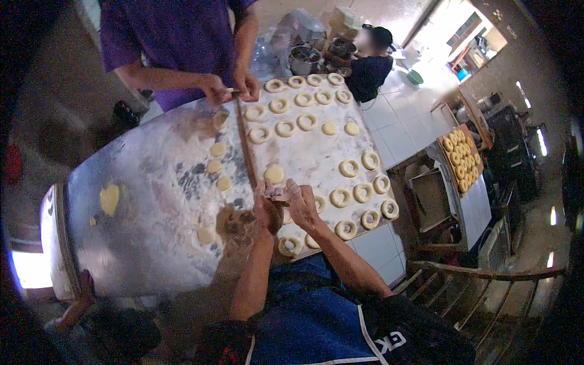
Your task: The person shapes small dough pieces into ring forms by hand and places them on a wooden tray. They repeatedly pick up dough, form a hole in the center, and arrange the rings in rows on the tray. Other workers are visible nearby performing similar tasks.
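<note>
Between hands point(285, 204), round dough piece point(277, 196)

Dough piece point(277, 196) hidden between fingers point(272, 204)

A person in a purple shirt point(173, 36) stands at the upper left. A second tray of dough rings point(462, 157) sits at right. Metal pots point(304, 59) stand at top centre, a wooden chair point(480, 280) at lower right.

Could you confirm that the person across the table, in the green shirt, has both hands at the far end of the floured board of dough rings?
Not quite: the shirt is purple, not green, as the head view shows. Both hands are indeed at the far end of the floured board of dough rings.
</note>
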`<control>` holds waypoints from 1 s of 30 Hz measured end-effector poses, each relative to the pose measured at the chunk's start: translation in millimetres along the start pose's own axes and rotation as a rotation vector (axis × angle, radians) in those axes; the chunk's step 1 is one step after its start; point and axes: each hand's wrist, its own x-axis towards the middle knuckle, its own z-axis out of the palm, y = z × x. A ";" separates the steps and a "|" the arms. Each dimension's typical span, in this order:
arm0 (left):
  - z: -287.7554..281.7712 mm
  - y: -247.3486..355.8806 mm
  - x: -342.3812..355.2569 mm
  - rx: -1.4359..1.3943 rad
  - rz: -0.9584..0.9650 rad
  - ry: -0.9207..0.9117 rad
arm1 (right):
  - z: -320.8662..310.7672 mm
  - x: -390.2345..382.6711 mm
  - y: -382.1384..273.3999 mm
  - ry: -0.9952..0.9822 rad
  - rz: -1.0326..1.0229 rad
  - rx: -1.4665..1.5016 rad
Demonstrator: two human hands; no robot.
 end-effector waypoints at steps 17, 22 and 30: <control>103.8 -92.5 39.7 2.186 0.663 -0.020 | -158.9 53.0 64.6 -0.043 0.079 -0.122; 121.4 -90.3 49.6 2.163 0.678 -0.172 | -168.2 38.0 77.7 0.006 -0.076 -0.613; 58.4 -32.0 0.7 2.052 0.792 0.136 | -142.1 14.6 50.9 -0.059 -0.051 -0.405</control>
